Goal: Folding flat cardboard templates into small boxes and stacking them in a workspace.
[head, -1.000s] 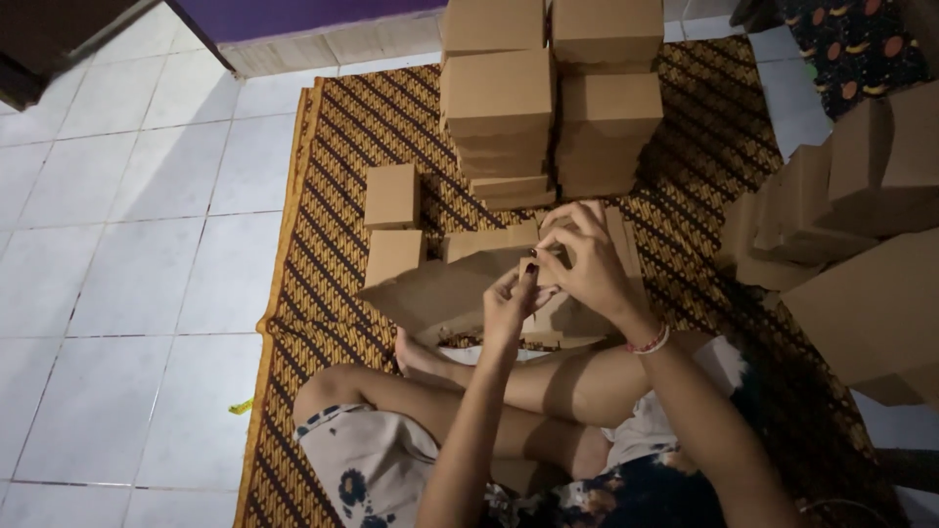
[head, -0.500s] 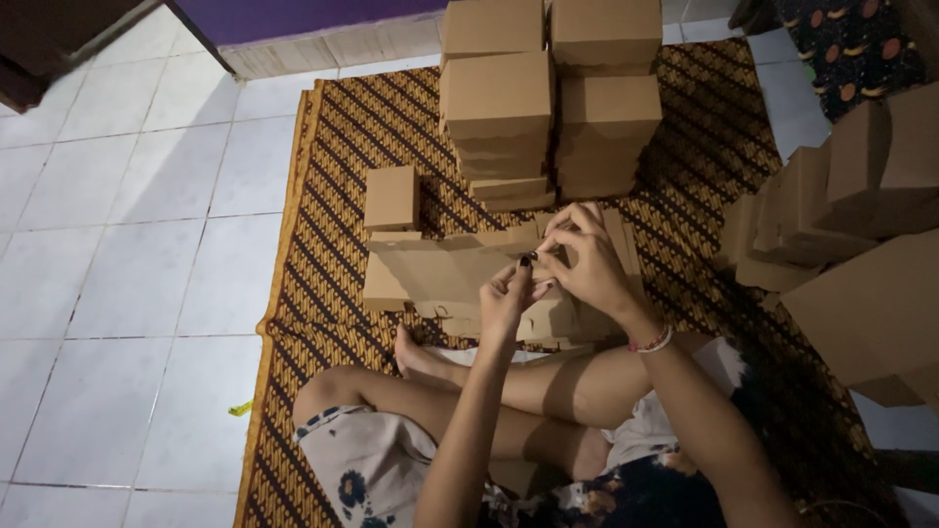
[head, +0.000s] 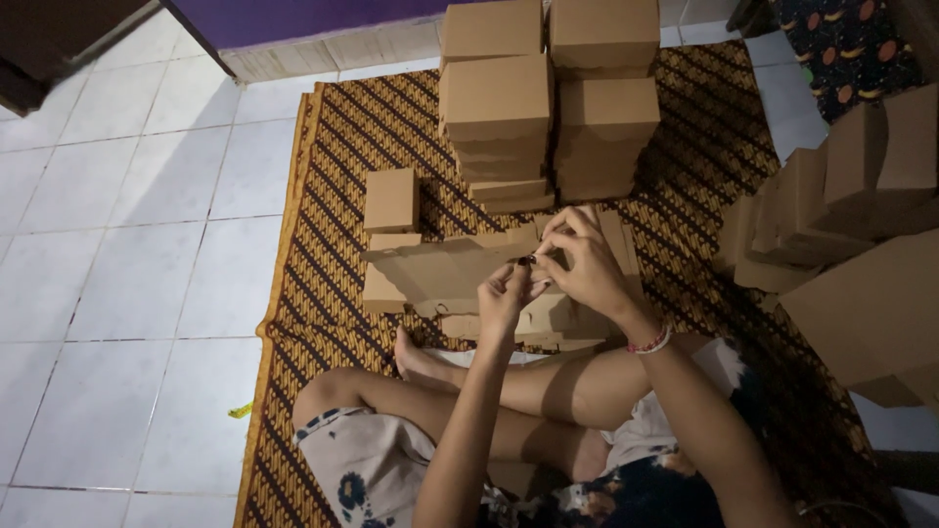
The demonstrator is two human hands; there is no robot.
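Both forearms rise from the lap and meet in front of the crossed legs. The left hand (head: 506, 293) is lifted with the fingers curled together, and its fingertips pinch the right end of a flat, unfolded brown cardboard box blank (head: 445, 274). The right hand (head: 584, 262) comes from the other side, its fingers bent over the same end and pressed on the cardboard, close to the left hand. A beaded bracelet (head: 650, 342) sits on the right wrist.

The blank is held above the brown patterned woven mat (head: 333, 166). Its long axis runs left to right, and it points toward the white tiled floor (head: 127, 254). Its surface is matte and smooth, with cut flaps on the edges.

Behind it stand tall stacks of folded brown cardboard boxes (head: 548, 98). One small folded brown box (head: 391, 199) lies alone beside them.
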